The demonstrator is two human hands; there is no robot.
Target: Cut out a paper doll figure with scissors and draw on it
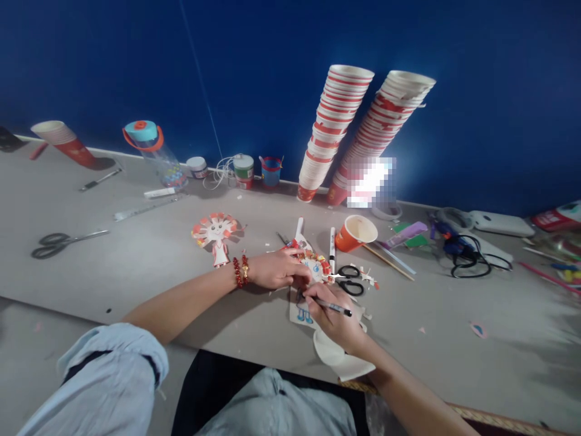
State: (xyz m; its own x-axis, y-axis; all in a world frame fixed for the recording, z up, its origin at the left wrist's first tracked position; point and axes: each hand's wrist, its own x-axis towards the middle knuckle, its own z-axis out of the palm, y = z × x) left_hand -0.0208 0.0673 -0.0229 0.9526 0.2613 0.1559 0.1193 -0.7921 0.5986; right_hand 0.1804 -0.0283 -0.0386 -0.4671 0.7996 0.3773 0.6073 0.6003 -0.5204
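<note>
In my right hand [333,315] is a pen [333,307], its tip down on a white paper piece [297,313] with a figure drawn on it in blue. My left hand [279,268] rests on the upper part of this paper, fingers stretched out and partly bent. Just above my fingers lies a paper face [320,266] with a curled red and yellow fringe. A cut white paper cup piece [338,354] sits below my right wrist. Scissors with black handles [351,280] lie right beside the face, their blades hidden. Farther left is a finished-looking paper doll [218,236].
Two tall stacks of paper cups [336,121] lean near the blue wall. An orange cup [356,233] and a marker [332,248] stand beyond my hands. Other scissors [68,241] and a clear bottle [157,154] are at left; a glue gun [454,245] with its cord lies right.
</note>
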